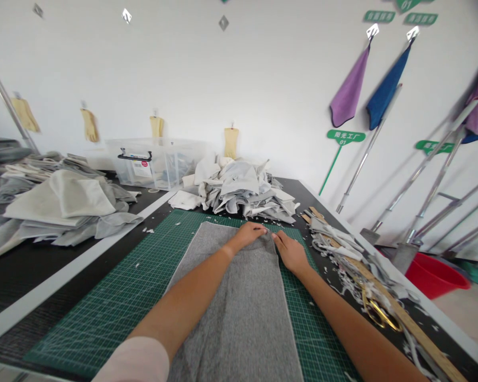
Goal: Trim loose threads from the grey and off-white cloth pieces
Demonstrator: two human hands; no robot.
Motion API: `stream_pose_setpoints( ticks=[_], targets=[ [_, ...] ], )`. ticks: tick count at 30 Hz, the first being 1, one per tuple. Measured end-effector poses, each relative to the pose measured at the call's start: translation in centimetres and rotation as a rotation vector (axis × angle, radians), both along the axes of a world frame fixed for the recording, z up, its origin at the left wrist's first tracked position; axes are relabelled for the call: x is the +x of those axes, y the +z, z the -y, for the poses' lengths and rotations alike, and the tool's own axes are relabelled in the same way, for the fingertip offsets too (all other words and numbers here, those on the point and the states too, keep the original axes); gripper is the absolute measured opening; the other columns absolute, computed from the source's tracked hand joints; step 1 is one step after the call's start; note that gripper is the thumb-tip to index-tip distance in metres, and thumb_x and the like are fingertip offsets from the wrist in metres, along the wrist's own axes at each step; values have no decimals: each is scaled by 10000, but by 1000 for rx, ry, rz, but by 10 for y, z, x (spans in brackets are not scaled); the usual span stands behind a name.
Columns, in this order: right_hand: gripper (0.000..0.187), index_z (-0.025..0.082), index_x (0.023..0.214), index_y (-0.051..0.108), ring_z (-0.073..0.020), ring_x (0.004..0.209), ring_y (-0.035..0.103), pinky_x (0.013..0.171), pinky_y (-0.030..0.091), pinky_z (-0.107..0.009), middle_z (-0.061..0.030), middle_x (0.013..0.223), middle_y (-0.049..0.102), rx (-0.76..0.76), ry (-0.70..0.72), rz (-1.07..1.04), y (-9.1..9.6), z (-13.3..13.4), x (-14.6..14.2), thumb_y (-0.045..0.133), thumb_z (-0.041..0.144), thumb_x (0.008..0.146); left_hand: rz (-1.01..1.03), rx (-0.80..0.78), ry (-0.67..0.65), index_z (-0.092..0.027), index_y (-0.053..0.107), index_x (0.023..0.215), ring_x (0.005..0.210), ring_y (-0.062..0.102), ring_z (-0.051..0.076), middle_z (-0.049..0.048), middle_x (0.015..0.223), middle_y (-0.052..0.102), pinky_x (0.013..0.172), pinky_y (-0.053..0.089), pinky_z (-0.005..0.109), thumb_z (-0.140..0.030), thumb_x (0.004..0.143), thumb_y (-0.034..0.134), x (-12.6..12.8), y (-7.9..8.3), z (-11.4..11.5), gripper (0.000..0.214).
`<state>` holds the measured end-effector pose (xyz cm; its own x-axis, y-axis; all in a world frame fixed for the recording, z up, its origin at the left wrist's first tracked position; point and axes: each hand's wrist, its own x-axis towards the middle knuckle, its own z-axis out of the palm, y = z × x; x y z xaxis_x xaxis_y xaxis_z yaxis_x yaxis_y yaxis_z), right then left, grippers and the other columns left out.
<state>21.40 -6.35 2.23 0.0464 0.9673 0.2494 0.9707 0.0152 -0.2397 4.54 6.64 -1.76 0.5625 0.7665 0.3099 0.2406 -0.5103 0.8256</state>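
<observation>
A long piece of grey cloth (pixel 239 297) lies lengthwise over the green cutting mat (pixel 115 297). My left hand (pixel 250 235) pinches the cloth close to its far right corner, thumb and fingers pressed together. Just to the right, my right hand (pixel 290 251) has its fingertips closed on the same corner. Between the two hands the cloth edge is slightly raised and wrinkled. My left forearm crosses above the cloth and covers part of it.
Behind the mat is a heap of grey and white cloth scraps (pixel 239 185). A clear plastic box (pixel 159 164) and another cloth pile (pixel 59 207) stand left. Gold-handled scissors (pixel 376 310), a wooden ruler (pixel 406 323) and offcuts lie right; a red basin (pixel 436 278) sits beyond the edge.
</observation>
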Motion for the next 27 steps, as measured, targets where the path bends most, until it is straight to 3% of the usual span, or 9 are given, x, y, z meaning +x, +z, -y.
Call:
stream_pose_setpoints(
  ticks=[27],
  targets=[
    [422,229,929,496,-179,743,625,602,233,-263,-10,805,654,43,52,-58,-8,-4,6,214,506,1075,11,-10,-10,-144,785,1019,936,685,202,75,1009,774,894,491,292,-447,872,591,-1,0,1,389]
  ],
)
